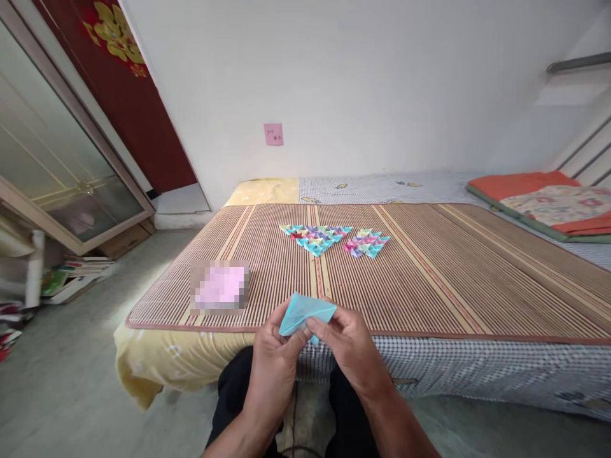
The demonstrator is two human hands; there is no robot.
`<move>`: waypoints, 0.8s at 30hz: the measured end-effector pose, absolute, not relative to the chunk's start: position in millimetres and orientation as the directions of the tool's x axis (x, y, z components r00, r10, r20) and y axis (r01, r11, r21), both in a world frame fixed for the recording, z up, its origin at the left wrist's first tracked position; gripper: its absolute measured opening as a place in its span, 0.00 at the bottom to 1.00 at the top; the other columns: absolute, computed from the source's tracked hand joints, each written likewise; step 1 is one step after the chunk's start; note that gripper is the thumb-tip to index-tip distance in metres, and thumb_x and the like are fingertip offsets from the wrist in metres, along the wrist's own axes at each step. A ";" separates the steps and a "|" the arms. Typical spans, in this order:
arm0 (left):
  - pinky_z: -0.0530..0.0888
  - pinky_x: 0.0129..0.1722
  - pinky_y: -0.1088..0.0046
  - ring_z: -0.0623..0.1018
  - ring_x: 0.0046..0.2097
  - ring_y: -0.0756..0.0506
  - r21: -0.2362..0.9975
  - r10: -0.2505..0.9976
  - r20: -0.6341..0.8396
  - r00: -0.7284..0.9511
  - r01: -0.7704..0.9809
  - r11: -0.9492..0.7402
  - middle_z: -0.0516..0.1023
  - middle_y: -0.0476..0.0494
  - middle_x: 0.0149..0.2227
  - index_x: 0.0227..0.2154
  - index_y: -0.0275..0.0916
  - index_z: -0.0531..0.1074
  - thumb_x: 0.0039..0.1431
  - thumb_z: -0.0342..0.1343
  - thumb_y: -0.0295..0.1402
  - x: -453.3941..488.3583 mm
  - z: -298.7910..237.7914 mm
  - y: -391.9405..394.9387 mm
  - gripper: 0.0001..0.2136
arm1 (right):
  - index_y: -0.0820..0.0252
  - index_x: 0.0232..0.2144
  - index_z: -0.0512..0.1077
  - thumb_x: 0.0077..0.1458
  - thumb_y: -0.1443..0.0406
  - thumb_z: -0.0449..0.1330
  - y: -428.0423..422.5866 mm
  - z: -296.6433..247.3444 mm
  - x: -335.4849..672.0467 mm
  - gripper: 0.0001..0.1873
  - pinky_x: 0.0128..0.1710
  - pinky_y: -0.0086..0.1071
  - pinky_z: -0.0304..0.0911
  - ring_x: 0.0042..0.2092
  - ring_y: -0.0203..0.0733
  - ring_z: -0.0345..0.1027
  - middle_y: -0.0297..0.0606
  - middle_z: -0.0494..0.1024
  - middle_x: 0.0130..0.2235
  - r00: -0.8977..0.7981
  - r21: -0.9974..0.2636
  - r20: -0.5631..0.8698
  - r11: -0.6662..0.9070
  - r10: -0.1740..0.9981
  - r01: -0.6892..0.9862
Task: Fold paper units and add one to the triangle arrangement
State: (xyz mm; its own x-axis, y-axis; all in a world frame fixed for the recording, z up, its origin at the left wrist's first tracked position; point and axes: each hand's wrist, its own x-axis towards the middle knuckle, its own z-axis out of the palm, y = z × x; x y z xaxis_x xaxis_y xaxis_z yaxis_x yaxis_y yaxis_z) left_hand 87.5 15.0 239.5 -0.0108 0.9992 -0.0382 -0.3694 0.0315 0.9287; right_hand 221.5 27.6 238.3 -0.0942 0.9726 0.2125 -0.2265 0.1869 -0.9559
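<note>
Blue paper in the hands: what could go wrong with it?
The light blue folded paper is pinched in the air between the left hand and right hand, not flat on the striped woven mat, so a crease might go crooked. It could also slip and fall to the floor.

The one view comes from a camera worn on the person's head, facing forward and tilted down. Nearest the lens, at bottom centre, are the left hand (274,362) and the right hand (353,346), both pinching a folded blue paper (305,313) above the dark-clothed lap (233,388). Beyond them the camera faces straight across a bed (477,369). Its striped mat (453,273) fills the middle ground, with small folded paper shapes (317,237) lying farther off near the centre. The white wall (382,95) closes the far side head-on. The floor (71,356) and a glass-fronted cabinet (62,172) fall at the left edge, an orange cushion (520,184) at far right.
</note>
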 end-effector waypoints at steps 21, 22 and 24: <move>0.72 0.31 0.75 0.75 0.27 0.49 0.932 0.975 -0.198 0.097 -0.289 0.217 0.79 0.47 0.24 0.28 0.34 0.80 0.41 0.78 0.41 89.3 242.9 20.2 0.18 | 0.60 0.26 0.80 0.48 0.58 0.72 41.2 220.1 219.3 0.11 0.27 0.32 0.66 0.26 0.39 0.70 0.34 0.79 0.25 -0.051 -0.912 -0.030 -0.048 0.998 -0.406; 0.71 0.30 0.75 0.73 0.26 0.50 0.927 0.975 -0.206 0.082 -0.303 0.222 0.78 0.48 0.23 0.25 0.34 0.79 0.40 0.78 0.41 89.9 240.8 21.3 0.17 | 0.60 0.25 0.79 0.47 0.58 0.72 41.8 218.8 217.3 0.12 0.25 0.31 0.65 0.25 0.38 0.68 0.33 0.78 0.24 -0.061 -0.909 -0.035 -0.057 0.998 -0.414; 0.70 0.28 0.76 0.72 0.25 0.51 0.904 0.970 -0.233 0.075 -0.350 0.244 0.77 0.48 0.22 0.22 0.34 0.78 0.38 0.78 0.39 90.7 236.9 23.1 0.17 | 0.59 0.24 0.77 0.47 0.57 0.71 42.9 215.4 213.9 0.12 0.23 0.31 0.63 0.22 0.37 0.65 0.32 0.76 0.22 -0.093 -0.894 -0.058 -0.093 0.994 -0.438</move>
State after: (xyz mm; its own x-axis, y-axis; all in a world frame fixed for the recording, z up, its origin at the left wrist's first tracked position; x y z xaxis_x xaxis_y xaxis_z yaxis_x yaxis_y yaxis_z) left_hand 90.7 23.1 236.9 0.0751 0.9696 -0.2328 -0.3498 0.2443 0.9044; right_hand 213.9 42.9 215.4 -0.0926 0.9940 -0.0579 -0.4380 -0.0929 -0.8942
